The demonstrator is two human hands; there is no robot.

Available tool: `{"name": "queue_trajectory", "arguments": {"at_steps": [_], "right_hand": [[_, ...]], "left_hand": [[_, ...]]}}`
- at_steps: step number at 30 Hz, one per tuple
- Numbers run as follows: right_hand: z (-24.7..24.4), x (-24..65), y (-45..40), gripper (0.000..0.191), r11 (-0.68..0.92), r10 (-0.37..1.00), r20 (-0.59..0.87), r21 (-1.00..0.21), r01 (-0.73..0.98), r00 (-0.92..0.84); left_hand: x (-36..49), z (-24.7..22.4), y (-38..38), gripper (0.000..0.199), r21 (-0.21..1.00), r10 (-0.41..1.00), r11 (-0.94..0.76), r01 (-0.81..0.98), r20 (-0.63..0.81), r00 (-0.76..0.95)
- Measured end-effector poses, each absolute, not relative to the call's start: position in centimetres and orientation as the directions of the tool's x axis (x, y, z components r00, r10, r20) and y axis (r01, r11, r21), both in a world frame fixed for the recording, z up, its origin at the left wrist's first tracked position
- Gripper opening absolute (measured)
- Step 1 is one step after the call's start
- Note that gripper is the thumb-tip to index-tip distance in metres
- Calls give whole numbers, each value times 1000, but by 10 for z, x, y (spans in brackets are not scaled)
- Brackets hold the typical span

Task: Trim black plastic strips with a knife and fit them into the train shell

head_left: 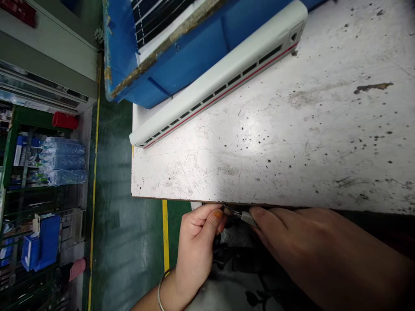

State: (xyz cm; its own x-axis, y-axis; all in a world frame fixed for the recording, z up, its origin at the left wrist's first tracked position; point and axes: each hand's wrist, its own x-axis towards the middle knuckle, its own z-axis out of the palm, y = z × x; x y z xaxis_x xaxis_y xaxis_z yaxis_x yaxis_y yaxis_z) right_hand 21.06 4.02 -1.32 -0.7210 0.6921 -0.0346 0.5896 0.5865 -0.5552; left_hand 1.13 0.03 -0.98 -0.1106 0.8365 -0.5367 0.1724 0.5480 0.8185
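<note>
A green-painted factory floor [126, 216] runs through the scene, marked by two yellow lines [94, 172]. At the far left stands a green metal shelf [9, 151] holding four stacked water bottles [63, 162] in plastic wrap, one red cylinder [65, 120], and one blue box [48, 242]. One pink cup [78, 269] sits low near the shelf.

Further right, one blue bin [175, 60] sits at the end of a scratched, stained white table [324, 129]. One long white train-shaped shell [220, 82] with a red stripe and a row of dark windows lies on the table, just beside the bin.

At the table's near edge, the left hand [196, 246], wearing one thin bangle [159, 291], has its fingers curled and its thumb pressed in on one small metal tool [243, 215] with a grey end. The tool sits just below the edge, between both hands. The right hand [292, 233] comes in from the right, its fingers pinching the grey end.
</note>
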Motion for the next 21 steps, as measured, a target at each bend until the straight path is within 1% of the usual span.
{"name": "queue_trajectory", "arguments": {"at_steps": [1,3,9,12,16,19,21], "right_hand": [[-13,210,41,22,567,700,-17,-594,571,-714],[-11,209,40,22,537,735,22,-629,562,-678],[-6,201,37,18,546,807,151,-558,625,-571],[-3,199,36,21,554,814,163,-506,661,-557],[-1,197,34,23,575,808,196,-473,668,-556],[-2,200,34,27,585,797,199,-486,650,-570],[-5,203,35,29,584,782,154,-521,622,-604]], "left_hand": [[12,-10,1,45,818,835,550,170,-538,-111],[12,-9,2,46,818,835,551,167,-540,-107],[11,-9,1,45,816,836,549,182,-540,-99],[10,-9,1,45,813,836,549,192,-541,-97],[10,-9,1,46,815,837,547,192,-539,-94],[11,-10,0,45,822,840,543,170,-535,-94],[11,-11,-1,45,825,839,544,151,-535,-99]]}}
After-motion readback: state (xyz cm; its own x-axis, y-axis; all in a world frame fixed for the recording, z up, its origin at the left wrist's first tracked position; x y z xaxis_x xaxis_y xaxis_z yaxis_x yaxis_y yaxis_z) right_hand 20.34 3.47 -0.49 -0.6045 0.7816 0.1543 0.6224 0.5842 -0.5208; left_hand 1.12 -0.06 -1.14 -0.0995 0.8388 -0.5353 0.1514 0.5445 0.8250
